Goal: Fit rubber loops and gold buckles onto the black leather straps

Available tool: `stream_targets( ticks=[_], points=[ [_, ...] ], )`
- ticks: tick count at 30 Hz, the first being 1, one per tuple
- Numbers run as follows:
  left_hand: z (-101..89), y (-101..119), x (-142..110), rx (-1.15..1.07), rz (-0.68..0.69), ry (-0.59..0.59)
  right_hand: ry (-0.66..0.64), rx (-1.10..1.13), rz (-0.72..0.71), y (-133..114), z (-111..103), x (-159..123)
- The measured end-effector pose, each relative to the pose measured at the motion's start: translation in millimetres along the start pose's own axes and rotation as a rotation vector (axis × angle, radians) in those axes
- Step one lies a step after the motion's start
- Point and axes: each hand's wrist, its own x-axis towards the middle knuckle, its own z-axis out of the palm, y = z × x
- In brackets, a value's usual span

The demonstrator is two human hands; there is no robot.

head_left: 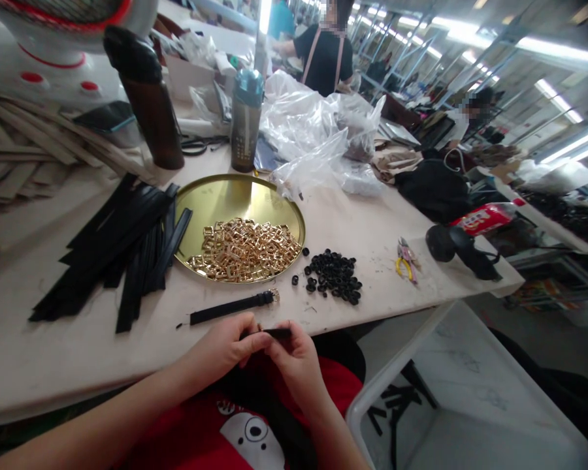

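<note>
Close to the table's front edge, my left hand (242,341) and my right hand (294,352) are closed together on a short black strap (279,333). A bit of gold shows by my left fingertips, too small to make out. Just beyond my hands lies a black strap with a gold buckle (232,307). Behind it a round gold tray (235,189) bears a heap of gold buckles (249,248). Right of the tray is a pile of small black loops (333,274). Flat black straps (122,241) lie stacked to the left.
Pliers (406,261) with yellow and pink handles lie at the right. Two bottles (247,121) (151,111) and plastic bags (313,130) stand behind the tray. A grey bin (451,418) with black strips inside is at my right. Another person (326,55) stands beyond the table.
</note>
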Motion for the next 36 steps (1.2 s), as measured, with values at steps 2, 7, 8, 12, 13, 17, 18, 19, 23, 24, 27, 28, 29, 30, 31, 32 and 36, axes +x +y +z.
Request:
stream_targets(
  ticks=[2,7,8,12,13,17,18,19,23,24,27,28,29,30,31,32,36],
  points=[
    [1.0,-1,5,-0.073,-0.034,-0.003,-0.077,-0.121,-0.069,-5,-6,-1],
    [0.1,12,7,-0.040,0.004,-0.040,-0.003,-0.550,-0.231,-21,-53,23],
    [-1.3,15,6,-0.012,0.021,-0.044,0.114,-0.663,-0.268,-25,-69,31],
    [-6.3,15,-1,-0.013,0.013,0.038,0.441,-0.995,-0.348,-42,-127,56],
    [-6.3,13,-3,-0.027,0.006,0.061,0.467,-1.020,-0.351,-45,-136,60],
    [-0.9,10,-13,-0.063,0.013,0.066,0.440,-1.048,-0.323,-47,-145,75],
    [0.5,11,-17,-0.058,0.022,0.055,0.431,-1.039,-0.317,-46,-143,79],
    [1.4,12,-20,-0.048,0.032,0.045,0.426,-1.024,-0.316,-45,-140,82],
    [-1.0,16,-34,0.004,0.063,0.057,0.432,-0.903,-0.343,-46,-131,84],
    [-2.1,16,-37,0.010,0.070,0.071,0.432,-0.857,-0.352,-48,-128,81],
    [-2.5,16,-41,-0.001,0.108,0.133,0.392,-0.683,-0.347,-51,-109,60],
    [-1.5,18,-41,-0.016,0.129,0.150,0.364,-0.627,-0.336,-51,-99,51],
    [-0.1,19,-40,-0.035,0.154,0.166,0.329,-0.552,-0.319,-50,-86,42],
    [1.6,22,-39,-0.054,0.183,0.175,0.291,-0.463,-0.295,-49,-72,32],
    [3.4,24,-37,-0.071,0.214,0.185,0.249,-0.343,-0.262,-47,-57,23],
    [5.1,26,-36,-0.082,0.245,0.204,0.197,-0.120,-0.191,-45,-42,16],
    [9.0,28,-38,-0.068,0.289,0.252,0.106,0.416,0.016,-36,3,-4]
  ],
)
